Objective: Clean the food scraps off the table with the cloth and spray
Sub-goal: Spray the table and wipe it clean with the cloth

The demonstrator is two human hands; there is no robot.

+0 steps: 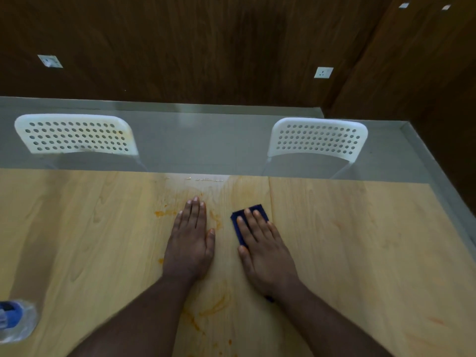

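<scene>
Dark blue cloth [248, 222] lies flat on the light wood table [360, 240], just right of frame centre, pinned under the right hand [266, 256]; only its far end shows past the fingertips at 12 o'clock of the hand, plus a strip along the thumb side at 9 o'clock and a small dark corner by the wrist at 6 o'clock. Right hand is flat, fingers straight and slightly spread, palm down pressing on the cloth, nothing curled round it. Left hand [192, 240] is also flat and extended, palm down directly on the bare tabletop, fingers together, thumb out toward 3 o'clock, holding nothing; it sits just beside the right hand, a narrow strip of wood between them. Orange food smears [213, 305] streak the table at 6 o'clock of the hands between the forearms, more orange spots [161, 213] at 10 o'clock of the left hand and a faint streak between the hands. A thin line of pale crumbs [208, 179] sits near the far table edge at 12 o'clock. Spray bottle [15, 320], clear with blue top, blurred, at the 8 o'clock corner of frame, well apart from both hands. Two white perforated chairs [74, 134] stand beyond the table at 11 and 1 o'clock, on a grey floor [206, 140].
</scene>
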